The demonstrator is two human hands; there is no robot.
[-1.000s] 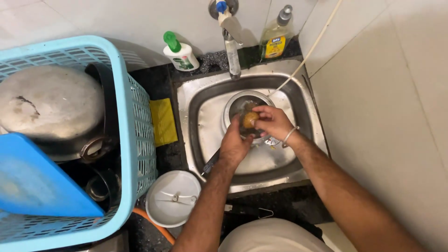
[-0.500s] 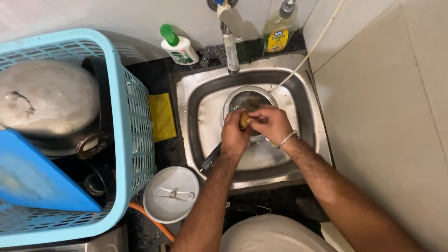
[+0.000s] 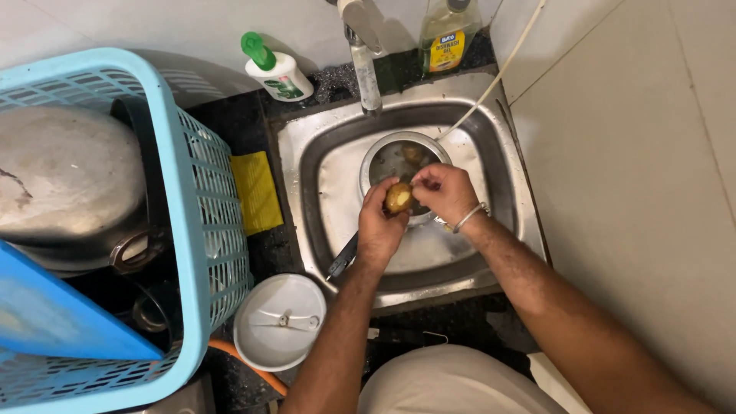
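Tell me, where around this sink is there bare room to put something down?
The sink floor is bare right of the steel bowl and in front of it, below both hands. The dark counter strip between yellow cloth and white lid is narrow. The blue basket is packed with pots.

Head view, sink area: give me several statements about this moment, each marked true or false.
1. Both hands hold a potato over the steel sink. True.
2. The potato is fully peeled. False: brown skin covers most of it, with one pale bare patch.
3. A metal bowl sits in the sink beneath the hands. True.
4. The laundry-style basket on the left is red. False: it is light blue.
5. The right hand has a bangle at its wrist. True.
6. The left hand rests on the white lid. False: it grips the potato.
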